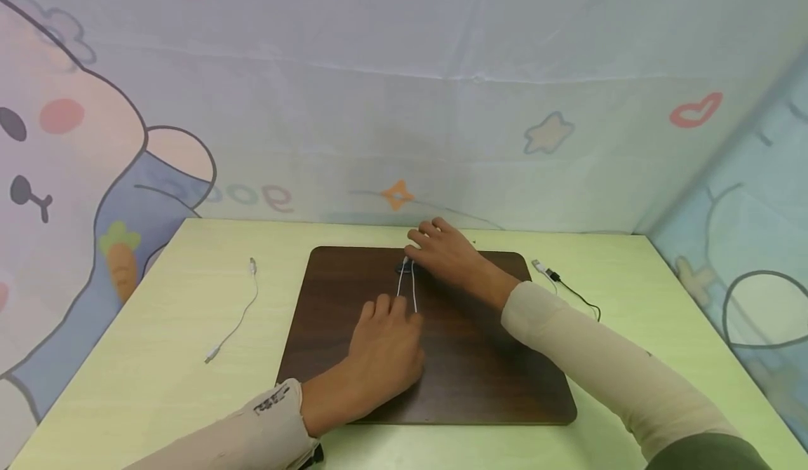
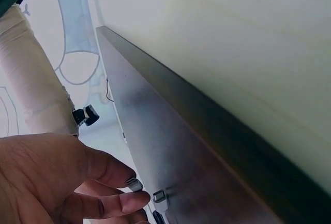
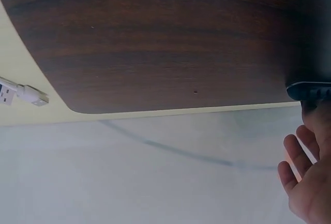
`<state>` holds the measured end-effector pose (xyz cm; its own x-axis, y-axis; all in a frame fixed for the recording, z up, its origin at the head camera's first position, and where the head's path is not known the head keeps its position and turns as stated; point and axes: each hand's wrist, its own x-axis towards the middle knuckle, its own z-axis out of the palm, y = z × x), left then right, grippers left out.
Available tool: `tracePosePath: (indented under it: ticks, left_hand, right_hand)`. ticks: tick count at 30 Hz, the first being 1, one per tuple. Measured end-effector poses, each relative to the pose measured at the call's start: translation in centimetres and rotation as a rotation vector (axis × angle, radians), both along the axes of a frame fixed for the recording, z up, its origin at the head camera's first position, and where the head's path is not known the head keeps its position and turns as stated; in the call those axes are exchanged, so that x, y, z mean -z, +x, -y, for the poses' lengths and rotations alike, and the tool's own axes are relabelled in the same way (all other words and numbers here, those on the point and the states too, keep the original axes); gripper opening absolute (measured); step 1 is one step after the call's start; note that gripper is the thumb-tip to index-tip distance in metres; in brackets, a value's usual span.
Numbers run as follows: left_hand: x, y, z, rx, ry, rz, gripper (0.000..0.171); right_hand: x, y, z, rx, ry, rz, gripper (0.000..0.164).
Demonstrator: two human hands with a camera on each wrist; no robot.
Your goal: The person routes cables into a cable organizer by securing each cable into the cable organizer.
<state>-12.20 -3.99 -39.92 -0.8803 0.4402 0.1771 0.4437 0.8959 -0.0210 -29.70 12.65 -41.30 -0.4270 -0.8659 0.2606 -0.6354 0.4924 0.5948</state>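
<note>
My left hand (image 1: 385, 351) is low over the dark brown board (image 1: 492, 379). Between thumb and index finger it pinches a small metal-tipped cable connector (image 2: 134, 184). Another connector (image 2: 159, 197) is just beyond those fingertips, beside the board's surface. Two thin white cable strands (image 1: 414, 291) run from the left hand up to a small dark cable holder (image 1: 400, 269) near the board's far edge. My right hand (image 1: 445, 252) grips that holder at its back, one finger against it and the other fingers spread away; its thumb is hidden.
A short white cable (image 1: 243, 313) lies on the pale table (image 1: 158, 386) left of the board. Right of the board are a white USB plug (image 1: 539, 266) and a black cable (image 1: 577, 293). A printed cloth (image 1: 379, 105) hangs right behind the table.
</note>
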Motion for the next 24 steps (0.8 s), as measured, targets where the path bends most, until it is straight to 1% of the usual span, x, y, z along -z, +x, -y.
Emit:
tracePosePath:
  ticks: [4, 7, 11, 16, 19, 24]
  left_hand:
    - [-0.1, 0.0, -0.2, 0.0, -0.005, -0.019, 0.014]
    - [-0.1, 0.2, -0.4, 0.004, -0.011, -0.031, 0.015]
    - [-0.1, 0.3, -0.6, 0.006, -0.018, -0.028, 0.015]
    - [0.1, 0.5, -0.6, 0.007, -0.012, -0.028, 0.014]
    - [0.1, 0.6, -0.6, 0.008, -0.008, -0.02, 0.014]
    - [-0.1, 0.6, -0.4, 0.01, 0.014, 0.009, 0.013]
  right_hand:
    - [0.0, 0.1, 0.1, 0.005, 0.0, -0.018, 0.006]
    - [0.0, 0.2, -0.1, 0.014, 0.002, -0.015, 0.007]
    - [0.1, 0.4, -0.4, 0.024, 0.004, 0.023, 0.012]
    - [0.1, 0.5, -0.8, 0.006, -0.038, 0.08, 0.022]
    - [0.1, 0.5, -1.0, -0.008, -0.067, 0.104, 0.023]
    - [-0.1, 0.6, -1.1, 0.0, -0.086, 0.131, 0.025]
